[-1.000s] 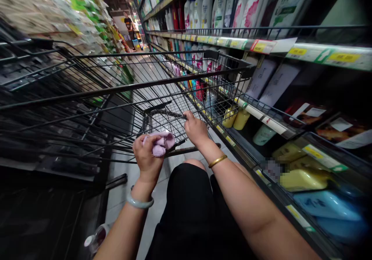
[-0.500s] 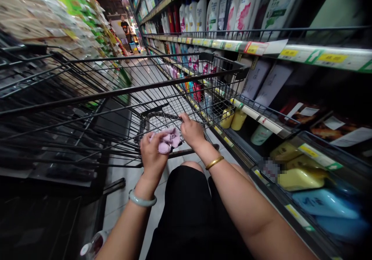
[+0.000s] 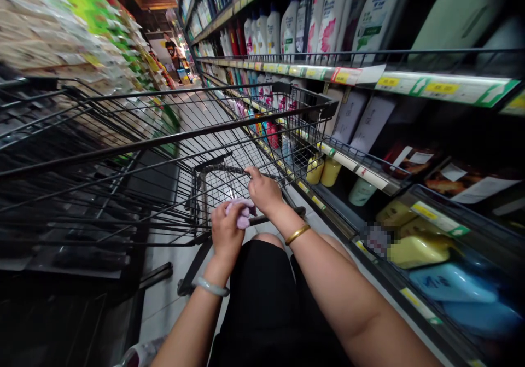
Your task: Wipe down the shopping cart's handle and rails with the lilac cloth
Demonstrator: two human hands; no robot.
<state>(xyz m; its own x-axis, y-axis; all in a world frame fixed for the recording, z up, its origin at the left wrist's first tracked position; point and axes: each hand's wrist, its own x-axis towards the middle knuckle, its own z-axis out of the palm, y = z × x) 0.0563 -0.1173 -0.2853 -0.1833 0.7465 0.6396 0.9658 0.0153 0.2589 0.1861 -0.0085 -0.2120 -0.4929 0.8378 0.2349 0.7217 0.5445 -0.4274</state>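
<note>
In the head view my left hand (image 3: 228, 231) is closed around a crumpled pale purple cloth (image 3: 244, 213), which sticks out towards the right between thumb and fingers. Just right of it, my right hand (image 3: 264, 193) is curled at the dark metal frame of a shopping cart (image 3: 164, 135); its lower fingers are hidden beneath the hand. The cloth's right end comes close to my right hand, and I cannot tell whether they touch. The cart's black wire basket lies tilted beyond both hands.
Shelves (image 3: 311, 70) of shampoo bottles run along the right, with yellow and blue bottles (image 3: 451, 285) low down. Stacked packages (image 3: 98, 28) line the left. A person (image 3: 170, 47) stands far down the aisle. A bottle (image 3: 141, 353) is partly visible at the bottom left.
My left hand has moved right, closer to my right hand, and the cloth shows less, more bunched up. My right hand stays at the cart's frame. The view has shifted slightly.
</note>
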